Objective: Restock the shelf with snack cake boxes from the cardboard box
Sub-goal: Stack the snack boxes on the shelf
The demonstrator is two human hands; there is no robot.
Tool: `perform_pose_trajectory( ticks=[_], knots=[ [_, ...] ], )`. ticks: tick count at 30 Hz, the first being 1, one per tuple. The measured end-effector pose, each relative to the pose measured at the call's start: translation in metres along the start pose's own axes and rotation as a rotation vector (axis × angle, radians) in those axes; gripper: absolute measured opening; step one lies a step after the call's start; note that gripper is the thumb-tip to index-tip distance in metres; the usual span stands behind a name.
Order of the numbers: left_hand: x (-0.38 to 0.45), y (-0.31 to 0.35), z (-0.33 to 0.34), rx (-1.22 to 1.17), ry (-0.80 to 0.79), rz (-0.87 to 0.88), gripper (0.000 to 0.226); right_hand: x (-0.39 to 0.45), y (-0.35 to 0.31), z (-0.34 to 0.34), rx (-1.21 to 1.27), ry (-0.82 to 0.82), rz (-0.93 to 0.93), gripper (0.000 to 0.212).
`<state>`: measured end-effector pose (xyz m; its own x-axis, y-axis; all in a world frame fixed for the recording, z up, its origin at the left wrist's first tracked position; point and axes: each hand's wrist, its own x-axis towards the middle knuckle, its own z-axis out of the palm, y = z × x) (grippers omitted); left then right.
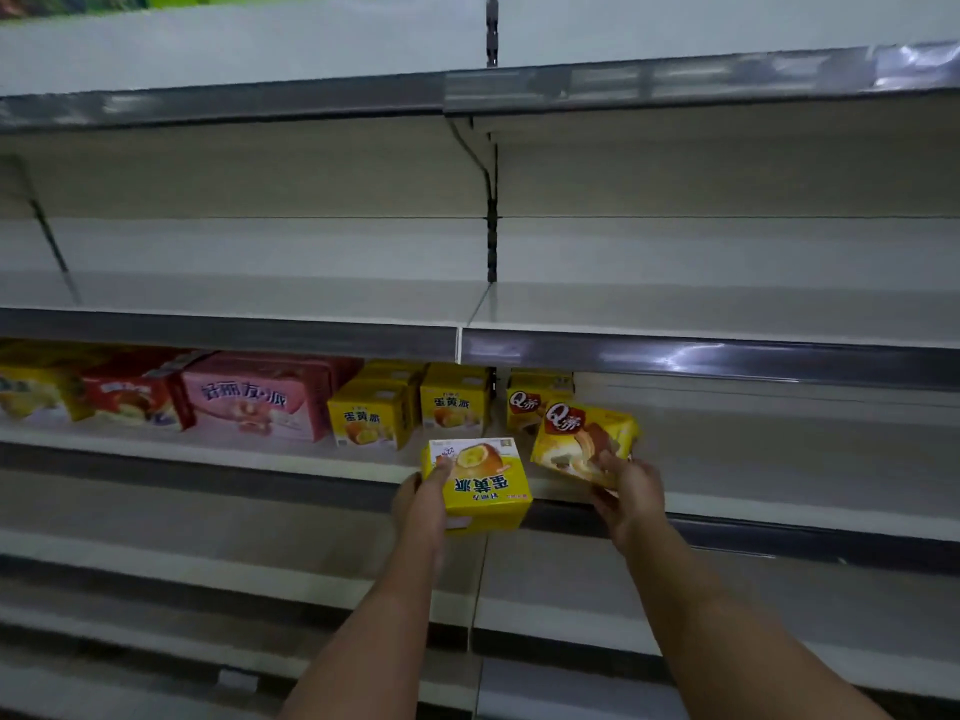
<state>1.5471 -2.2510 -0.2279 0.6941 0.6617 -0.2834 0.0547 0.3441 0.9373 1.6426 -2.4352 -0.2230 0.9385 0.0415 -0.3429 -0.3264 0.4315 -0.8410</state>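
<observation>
Shelf [779,517] stocked at left, bare at right. Our left hand [423,504] grips a yellow box [480,488] upside down at its front edge; our right hand [631,493] grips a tilted Q box [584,441] over the lip.

I see a store shelving unit with pale back panels [260,168] and grey price rails [675,356] along each front edge. A slotted black upright [491,241] divides two bays. Angled brackets [470,148] carry the boards. Lighting is dim, glinting off the right-hand rails.
</observation>
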Motion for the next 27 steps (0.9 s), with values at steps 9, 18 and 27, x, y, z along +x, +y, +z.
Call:
perform_pose_trajectory(
  ticks=[9,18,27],
  knots=[
    [0.031,0.009,0.006,-0.038,-0.064,0.048,0.021,0.024,0.018,0.028,-0.287,0.050,-0.086,0.055],
    [0.057,0.014,0.016,0.022,-0.026,0.111,0.036,0.060,0.008,0.027,-1.059,0.071,-0.237,0.050],
    [0.085,0.011,0.018,0.060,0.001,0.063,0.014,0.079,0.024,0.046,-0.991,0.111,-0.194,0.059]
  ],
)
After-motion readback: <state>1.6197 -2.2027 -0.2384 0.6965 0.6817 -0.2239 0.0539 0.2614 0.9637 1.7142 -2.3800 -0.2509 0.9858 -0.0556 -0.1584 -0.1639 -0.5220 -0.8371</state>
